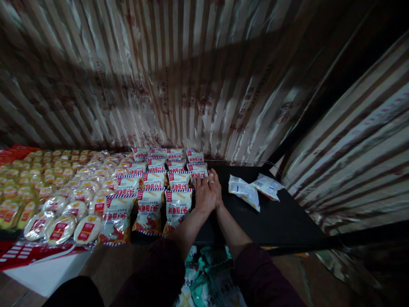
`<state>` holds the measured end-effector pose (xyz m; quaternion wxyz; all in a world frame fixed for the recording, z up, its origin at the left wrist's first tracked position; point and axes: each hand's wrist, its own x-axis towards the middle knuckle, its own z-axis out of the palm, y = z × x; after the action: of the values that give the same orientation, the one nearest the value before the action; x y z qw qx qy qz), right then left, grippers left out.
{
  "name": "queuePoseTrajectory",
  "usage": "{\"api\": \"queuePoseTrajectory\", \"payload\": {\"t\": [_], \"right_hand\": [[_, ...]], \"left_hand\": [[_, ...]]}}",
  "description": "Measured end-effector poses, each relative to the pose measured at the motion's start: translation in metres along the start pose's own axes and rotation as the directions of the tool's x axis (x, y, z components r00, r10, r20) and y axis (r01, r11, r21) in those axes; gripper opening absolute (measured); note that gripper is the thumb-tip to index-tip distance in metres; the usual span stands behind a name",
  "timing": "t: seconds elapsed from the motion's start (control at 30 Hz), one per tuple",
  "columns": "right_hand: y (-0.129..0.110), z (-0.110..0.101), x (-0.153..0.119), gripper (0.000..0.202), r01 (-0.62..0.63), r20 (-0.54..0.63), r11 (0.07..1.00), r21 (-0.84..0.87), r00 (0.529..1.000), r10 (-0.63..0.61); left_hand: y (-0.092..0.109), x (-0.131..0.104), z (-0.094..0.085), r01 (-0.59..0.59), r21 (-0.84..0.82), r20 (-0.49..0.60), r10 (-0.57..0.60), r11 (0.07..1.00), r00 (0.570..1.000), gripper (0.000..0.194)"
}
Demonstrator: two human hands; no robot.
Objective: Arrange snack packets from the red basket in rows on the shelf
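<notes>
My left hand [204,197] rests with its fingers stretched forward over the lower front of a snack bag [197,169] with red lettering. Against it lies my right hand [216,188], its fingers extended along the bag's right side. The bag's lower part is hidden by my hands. Similar snack bags [149,209] stand in several rows to the left, printed white, red and orange with striped edges. Two more bags, a near one [244,191] and a far one [267,186], lie on the black shelf [275,221] to the right.
Round wrapped cakes [87,230] and small yellow packets [53,177] fill the left side. Striped plastic sheeting [179,85] hangs behind the shelf. A dark post [306,111] rises at the right. Green snack bags [204,285] lie below the front edge.
</notes>
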<state>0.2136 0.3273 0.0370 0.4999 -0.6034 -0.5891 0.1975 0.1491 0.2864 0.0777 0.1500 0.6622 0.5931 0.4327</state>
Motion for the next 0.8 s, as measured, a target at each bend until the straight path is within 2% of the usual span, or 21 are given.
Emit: {"api": "queuePoseTrajectory", "payload": {"t": [0.1, 0.37, 0.5, 0.6, 0.8], "right_hand": [[-0.003, -0.002, -0.002, 0.063, -0.070, 0.012, 0.995, 0.068, 0.998, 0.070], [-0.006, -0.020, -0.016, 0.072, -0.119, -0.018, 0.985, 0.125, 0.992, 0.122], [-0.004, -0.026, -0.030, 0.067, -0.124, -0.020, 0.986, 0.113, 0.992, 0.127], [-0.006, -0.031, -0.040, 0.060, -0.110, -0.028, 0.989, 0.101, 0.993, 0.113], [-0.025, -0.049, -0.067, 0.052, -0.104, 0.049, 0.990, 0.097, 0.994, 0.099]], "left_hand": [[0.006, -0.001, -0.007, 0.075, -0.042, -0.004, -0.075, 0.996, 0.997, 0.041], [0.021, -0.010, -0.028, 0.166, -0.013, 0.087, -0.164, 0.986, 0.983, 0.044], [0.028, -0.020, -0.033, 0.169, -0.009, 0.108, -0.167, 0.986, 0.980, 0.042], [0.035, -0.028, -0.040, 0.189, -0.063, 0.172, -0.175, 0.980, 0.969, 0.041], [0.047, -0.049, -0.060, 0.248, -0.115, 0.282, -0.208, 0.962, 0.937, 0.040]]}}
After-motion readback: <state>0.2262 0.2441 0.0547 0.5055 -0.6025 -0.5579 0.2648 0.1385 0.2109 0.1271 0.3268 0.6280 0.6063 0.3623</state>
